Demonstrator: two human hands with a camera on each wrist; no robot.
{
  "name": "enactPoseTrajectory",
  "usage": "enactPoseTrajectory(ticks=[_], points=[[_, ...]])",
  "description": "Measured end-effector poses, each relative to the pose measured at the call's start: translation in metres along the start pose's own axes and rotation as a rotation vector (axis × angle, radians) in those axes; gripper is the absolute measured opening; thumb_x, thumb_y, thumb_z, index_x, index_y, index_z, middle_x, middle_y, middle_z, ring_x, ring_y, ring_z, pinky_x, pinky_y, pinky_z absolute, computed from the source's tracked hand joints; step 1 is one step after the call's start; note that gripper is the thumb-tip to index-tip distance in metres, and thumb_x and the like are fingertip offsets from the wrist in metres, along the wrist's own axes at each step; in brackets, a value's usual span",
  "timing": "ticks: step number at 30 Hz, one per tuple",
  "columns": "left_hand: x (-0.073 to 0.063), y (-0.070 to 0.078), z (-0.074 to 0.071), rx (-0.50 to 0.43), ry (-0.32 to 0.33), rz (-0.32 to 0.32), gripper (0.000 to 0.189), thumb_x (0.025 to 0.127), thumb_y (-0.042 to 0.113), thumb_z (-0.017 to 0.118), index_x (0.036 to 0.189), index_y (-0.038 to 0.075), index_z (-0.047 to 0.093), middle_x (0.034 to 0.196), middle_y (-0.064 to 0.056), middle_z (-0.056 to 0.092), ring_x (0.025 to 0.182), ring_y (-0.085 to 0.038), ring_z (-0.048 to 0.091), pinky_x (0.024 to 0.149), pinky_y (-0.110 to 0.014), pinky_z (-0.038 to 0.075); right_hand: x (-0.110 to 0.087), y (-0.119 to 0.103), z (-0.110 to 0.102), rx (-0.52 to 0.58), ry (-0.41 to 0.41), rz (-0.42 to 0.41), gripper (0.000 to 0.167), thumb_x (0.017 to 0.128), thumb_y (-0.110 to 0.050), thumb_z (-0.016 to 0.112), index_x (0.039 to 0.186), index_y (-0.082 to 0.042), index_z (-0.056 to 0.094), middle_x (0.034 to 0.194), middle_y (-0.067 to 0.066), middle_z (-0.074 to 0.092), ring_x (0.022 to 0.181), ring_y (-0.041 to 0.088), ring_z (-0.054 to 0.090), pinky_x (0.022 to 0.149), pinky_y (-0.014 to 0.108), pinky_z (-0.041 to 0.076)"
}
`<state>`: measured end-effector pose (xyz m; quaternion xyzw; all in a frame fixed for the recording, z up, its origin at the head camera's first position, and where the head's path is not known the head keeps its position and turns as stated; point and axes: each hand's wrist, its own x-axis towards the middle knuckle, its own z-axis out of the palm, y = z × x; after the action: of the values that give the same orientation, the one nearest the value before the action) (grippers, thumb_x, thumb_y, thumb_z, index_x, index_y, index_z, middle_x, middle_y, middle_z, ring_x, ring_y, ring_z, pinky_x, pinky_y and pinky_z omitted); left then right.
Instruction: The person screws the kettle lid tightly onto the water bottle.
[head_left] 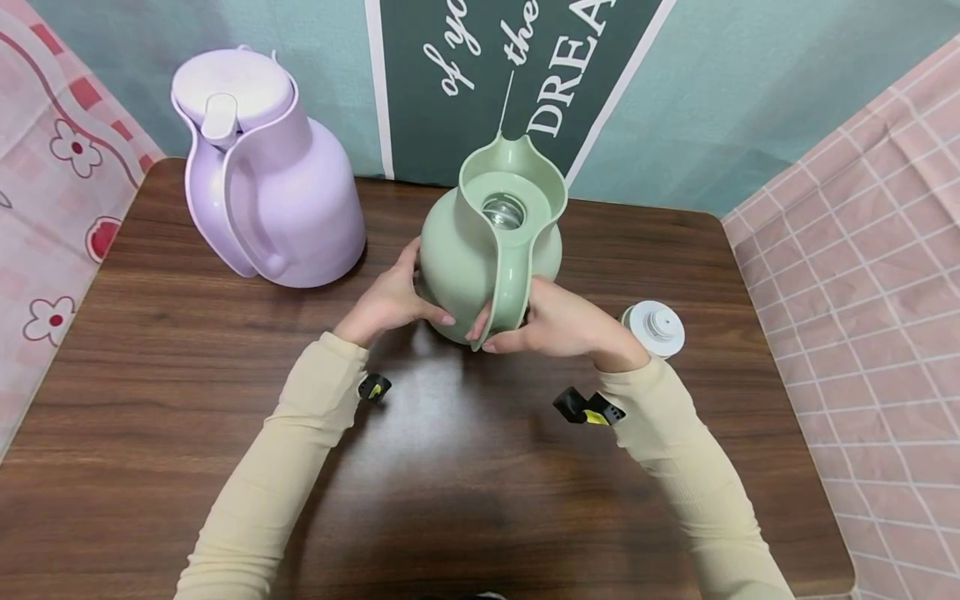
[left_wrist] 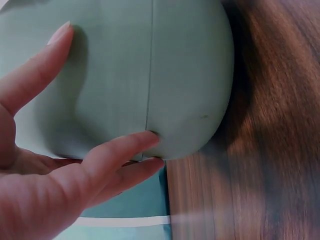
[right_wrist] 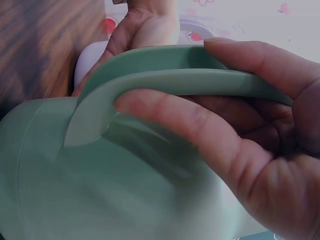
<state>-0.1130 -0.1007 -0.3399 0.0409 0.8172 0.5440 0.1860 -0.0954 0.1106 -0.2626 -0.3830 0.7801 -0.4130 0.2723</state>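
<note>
A pale green thermos jug (head_left: 453, 262) stands before me with its mouth uncovered, and a shiny glass liner (head_left: 504, 212) shows inside. My left hand (head_left: 395, 293) holds the jug's body low on its left side. The left wrist view shows that thumb and the fingers apart on the green wall. With my right hand (head_left: 558, 321) I grip the lower part of the jug's handle (right_wrist: 165, 82), thumb on one side and fingers on the other. Whether the jug's base touches the table cannot be told. Beyond the right wrist lies a white stopper (head_left: 660, 328), partly hidden.
A larger lilac thermos jug (head_left: 318, 200), lid on, stands at the back left of the brown wooden table (head_left: 187, 375). Behind the table hangs a blue-green cloth (head_left: 712, 100) with a dark lettered panel. Pink tiled-pattern cloth (head_left: 862, 292) covers the right side.
</note>
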Motion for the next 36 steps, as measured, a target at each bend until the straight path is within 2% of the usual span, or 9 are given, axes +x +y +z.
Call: enactPoseTrajectory(ticks=[8, 14, 20, 24, 26, 29, 32, 34, 36], points=[[-0.002, -0.001, -0.002, -0.002, -0.006, -0.009, 0.116, 0.059, 0.010, 0.085, 0.146, 0.019, 0.008, 0.139, -0.012, 0.035, 0.125, -0.025, 0.034, 0.099, -0.042, 0.029, 0.002, -0.002, 0.001, 0.005, 0.002, 0.006, 0.016, 0.079, 0.005, 0.064, 0.094, -0.001, 0.067, 0.089, 0.006, 0.067, 0.091, 0.015, 0.056, 0.085, 0.030, 0.041], [-0.002, -0.001, -0.004, 0.027, -0.016, -0.011, 0.113, 0.060, 0.011, 0.085, 0.146, 0.017, 0.011, 0.138, -0.012, 0.037, 0.125, -0.024, 0.034, 0.100, -0.041, 0.028, 0.002, -0.004, 0.003, -0.020, 0.023, 0.019, 0.016, 0.079, 0.003, 0.066, 0.093, -0.003, 0.068, 0.089, 0.004, 0.067, 0.092, 0.014, 0.055, 0.084, 0.030, 0.040], [-0.005, 0.003, -0.009, 0.159, -0.074, -0.044, 0.096, 0.066, 0.020, 0.082, 0.142, 0.006, 0.024, 0.136, -0.013, 0.041, 0.125, -0.025, 0.036, 0.098, -0.039, 0.031, 0.000, -0.004, 0.003, -0.049, 0.034, 0.050, 0.013, 0.079, -0.004, 0.068, 0.092, -0.005, 0.068, 0.086, -0.004, 0.066, 0.089, 0.013, 0.054, 0.082, 0.030, 0.041], [-0.010, 0.005, -0.011, 0.239, -0.093, -0.049, 0.074, 0.068, 0.021, 0.080, 0.131, 0.004, 0.044, 0.125, -0.014, 0.052, 0.116, -0.026, 0.045, 0.094, -0.039, 0.036, -0.001, -0.005, 0.003, -0.044, 0.029, 0.067, 0.013, 0.080, -0.006, 0.068, 0.093, -0.005, 0.068, 0.087, -0.004, 0.065, 0.086, 0.013, 0.055, 0.079, 0.029, 0.041], [-0.014, 0.006, -0.012, 0.251, -0.088, -0.044, 0.063, 0.069, 0.020, 0.079, 0.123, 0.004, 0.052, 0.118, -0.013, 0.057, 0.111, -0.026, 0.049, 0.091, -0.039, 0.038, -0.001, -0.005, 0.002, -0.039, 0.021, 0.070, 0.014, 0.080, -0.006, 0.068, 0.094, -0.004, 0.067, 0.088, -0.003, 0.066, 0.087, 0.013, 0.055, 0.080, 0.029, 0.041], [-0.019, 0.008, -0.012, 0.288, -0.068, -0.025, 0.044, 0.069, 0.020, 0.079, 0.106, 0.006, 0.060, 0.096, -0.009, 0.062, 0.092, -0.023, 0.054, 0.079, -0.035, 0.042, -0.002, -0.004, 0.001, -0.036, 0.013, 0.050, 0.016, 0.080, -0.006, 0.069, 0.096, -0.003, 0.067, 0.089, -0.001, 0.066, 0.088, 0.013, 0.055, 0.080, 0.029, 0.042], [-0.023, 0.010, -0.013, 0.334, -0.047, -0.005, 0.030, 0.069, 0.020, 0.078, 0.089, 0.004, 0.061, 0.078, -0.006, 0.057, 0.075, -0.019, 0.049, 0.068, -0.032, 0.039, -0.005, -0.002, -0.001, -0.035, 0.008, 0.012, 0.020, 0.078, -0.003, 0.070, 0.097, -0.001, 0.066, 0.092, 0.002, 0.065, 0.089, 0.013, 0.057, 0.080, 0.028, 0.045], [-0.027, 0.012, -0.014, 0.350, -0.033, 0.000, 0.030, 0.070, 0.021, 0.077, 0.090, 0.003, 0.064, 0.078, -0.006, 0.059, 0.075, -0.018, 0.050, 0.068, -0.032, 0.040, -0.008, -0.001, -0.003, -0.054, 0.011, -0.007, 0.022, 0.076, -0.003, 0.072, 0.098, -0.001, 0.066, 0.092, 0.003, 0.066, 0.088, 0.012, 0.058, 0.079, 0.028, 0.046], [-0.031, 0.014, -0.015, 0.344, -0.036, -0.004, 0.035, 0.070, 0.020, 0.077, 0.098, 0.002, 0.065, 0.088, -0.008, 0.065, 0.083, -0.020, 0.055, 0.075, -0.033, 0.042, -0.011, 0.001, -0.005, -0.073, 0.017, -0.016, 0.023, 0.075, -0.003, 0.072, 0.098, -0.001, 0.067, 0.092, 0.003, 0.066, 0.087, 0.012, 0.060, 0.078, 0.028, 0.048]])
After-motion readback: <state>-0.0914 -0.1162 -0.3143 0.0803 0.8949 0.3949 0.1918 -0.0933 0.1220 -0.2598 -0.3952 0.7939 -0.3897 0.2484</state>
